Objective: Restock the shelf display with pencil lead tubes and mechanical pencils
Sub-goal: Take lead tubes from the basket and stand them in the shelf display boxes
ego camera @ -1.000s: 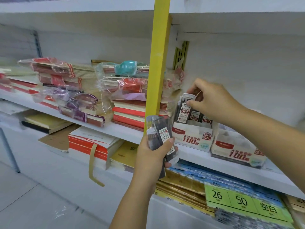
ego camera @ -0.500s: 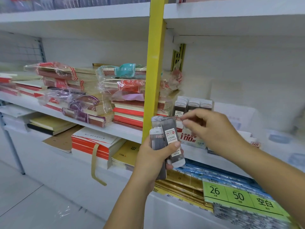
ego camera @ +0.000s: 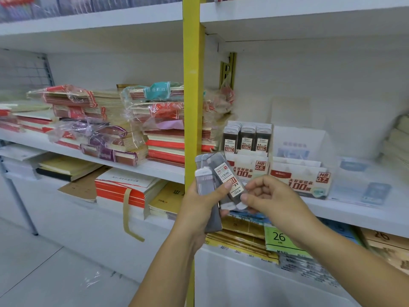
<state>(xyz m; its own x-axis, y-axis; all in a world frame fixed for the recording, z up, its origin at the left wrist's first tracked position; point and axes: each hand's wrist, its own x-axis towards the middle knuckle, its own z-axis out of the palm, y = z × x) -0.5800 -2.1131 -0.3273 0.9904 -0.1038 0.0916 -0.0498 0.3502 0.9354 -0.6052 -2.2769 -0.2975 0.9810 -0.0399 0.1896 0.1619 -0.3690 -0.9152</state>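
My left hand [ego camera: 199, 209] grips a fanned bunch of grey pencil lead tubes [ego camera: 218, 180] with white caps and red-and-white labels, held in front of the yellow shelf post. My right hand [ego camera: 272, 196] pinches the lower white-capped end of the front tube in that bunch. On the shelf behind stands a red-and-white display box marked HB 0.5 [ego camera: 250, 168] with three rows of dark lead tubes [ego camera: 246, 138] upright in it. Beside it on the right stands a similar box marked HB 0.7 [ego camera: 301, 180]; no tubes show in it.
A yellow upright post [ego camera: 191, 107] divides the white shelves. Plastic-wrapped notebook stacks [ego camera: 152, 127] fill the shelf on the left. Below lie more books [ego camera: 124, 189] and green price tags [ego camera: 278, 238]. Blurred pale packets [ego camera: 363, 185] sit right of the boxes.
My right hand left the HB 0.5 display box, came down toward me and now pinches a tube in the left hand's bunch. The left hand stayed roughly where it was.
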